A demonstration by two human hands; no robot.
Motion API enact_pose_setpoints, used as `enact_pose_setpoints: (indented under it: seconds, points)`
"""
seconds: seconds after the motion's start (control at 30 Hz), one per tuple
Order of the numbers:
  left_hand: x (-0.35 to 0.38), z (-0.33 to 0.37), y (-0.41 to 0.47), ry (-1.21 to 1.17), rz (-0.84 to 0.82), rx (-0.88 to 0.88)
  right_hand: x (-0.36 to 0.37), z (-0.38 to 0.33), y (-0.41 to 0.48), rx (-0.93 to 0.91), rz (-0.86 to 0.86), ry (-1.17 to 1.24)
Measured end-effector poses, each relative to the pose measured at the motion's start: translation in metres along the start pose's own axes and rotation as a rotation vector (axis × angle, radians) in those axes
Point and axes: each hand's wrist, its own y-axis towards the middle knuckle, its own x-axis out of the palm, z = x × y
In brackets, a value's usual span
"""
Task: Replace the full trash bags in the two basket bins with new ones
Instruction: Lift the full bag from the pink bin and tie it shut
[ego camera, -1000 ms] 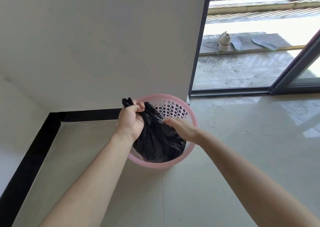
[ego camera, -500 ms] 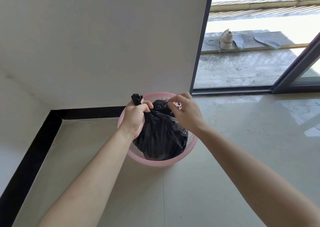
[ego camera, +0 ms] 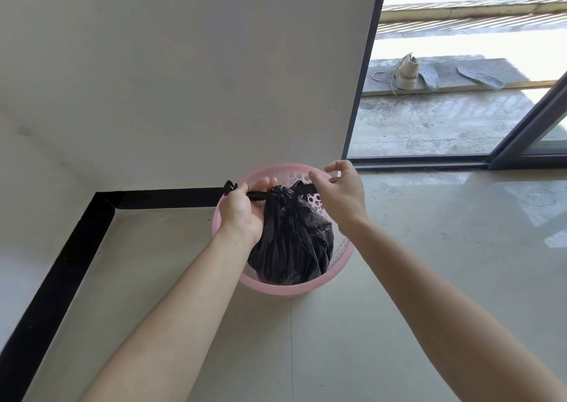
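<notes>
Both my forearms reach forward and down over the pink basket bin, which stands on the tiled floor at its far edge, against the foot of the wall. My left hand is curled in a fist round one twisted end of the black trash bag, while my right hand, wrist arched, pinches the other end. The bag sits inside the bin, its neck gathered between my hands.
</notes>
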Motion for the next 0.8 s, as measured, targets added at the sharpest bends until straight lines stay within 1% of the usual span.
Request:
enact_pose_setpoints:
  seconds: [0.1, 0.17, 0.27, 0.37, 0.47, 0.53, 0.57, 0.6, 0.63, 0.7, 0.73, 0.77, 0.8]
  points:
    - [-0.007, 0.014, 0.005, 0.087, 0.247, 0.210, -0.025, 0.019, 0.005, -0.018, 0.058, -0.323]
    - [-0.019, 0.026, 0.014, 0.204, 0.343, 0.314, -0.051, 0.037, 0.013, 0.000, 0.145, -0.478]
    - [-0.030, 0.031, 0.020, 0.363, 0.371, 0.389, -0.074, 0.059, 0.021, 0.049, 0.192, -0.591]
    - [-0.029, 0.024, 0.020, 0.474, 0.317, 0.417, -0.079, 0.066, 0.022, 0.080, 0.162, -0.590]
    - [-0.022, 0.023, 0.017, 0.525, 0.237, 0.451, -0.086, 0.066, 0.024, 0.080, 0.081, -0.469]
    - [-0.015, 0.026, 0.016, 0.499, 0.126, 0.439, -0.088, 0.054, 0.023, 0.051, 0.069, -0.365]
    - [-0.009, 0.026, 0.014, 0.453, 0.054, 0.397, -0.086, 0.044, 0.023, 0.030, 0.051, -0.294]
    - [-0.003, 0.026, 0.011, 0.395, -0.022, 0.338, -0.082, 0.030, 0.021, 0.012, 0.007, -0.183]
    - [0.003, 0.024, 0.007, 0.342, -0.089, 0.277, -0.077, 0.016, 0.017, 0.012, -0.072, -0.028]
    - [0.014, 0.021, -0.002, 0.251, -0.184, 0.196, -0.065, -0.007, 0.009, 0.066, -0.296, 0.392]
    - [0.020, 0.019, -0.006, 0.207, -0.210, 0.177, -0.057, -0.013, 0.005, 0.109, -0.386, 0.565]
    - [0.024, 0.019, -0.009, 0.163, -0.224, 0.165, -0.050, -0.015, 0.001, 0.139, -0.436, 0.650]
    - [0.028, 0.020, -0.011, 0.122, -0.229, 0.160, -0.043, -0.013, -0.004, 0.156, -0.440, 0.645]
